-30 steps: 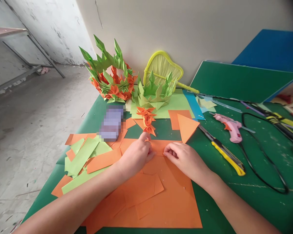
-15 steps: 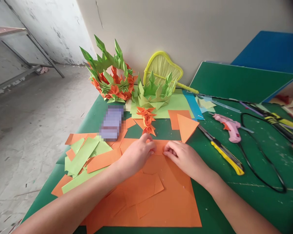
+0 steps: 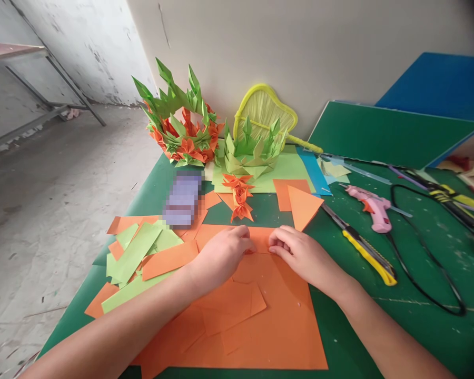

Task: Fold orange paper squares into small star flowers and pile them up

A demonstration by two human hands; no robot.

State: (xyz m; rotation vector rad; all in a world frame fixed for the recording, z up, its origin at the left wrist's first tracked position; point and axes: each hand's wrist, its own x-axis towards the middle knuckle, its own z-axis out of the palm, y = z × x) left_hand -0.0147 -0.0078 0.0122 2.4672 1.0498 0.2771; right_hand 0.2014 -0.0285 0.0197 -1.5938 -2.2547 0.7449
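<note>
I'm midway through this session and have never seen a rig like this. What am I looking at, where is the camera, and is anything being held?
There is no machine here: you see a person's bare left hand and right hand. The single view comes from a camera worn on that person's head, looking forward and down.

Both hands are over a large orange sheet on a green table, fingers curled. Orange paper shows between them, but I can't tell whether either hand pinches it.

Left of the sheet are green and orange paper pieces. Beyond it are orange folded flowers, a green paper crown and a taller green-and-orange one. On the right lie a yellow-handled cutter and a pink glue gun.
</note>
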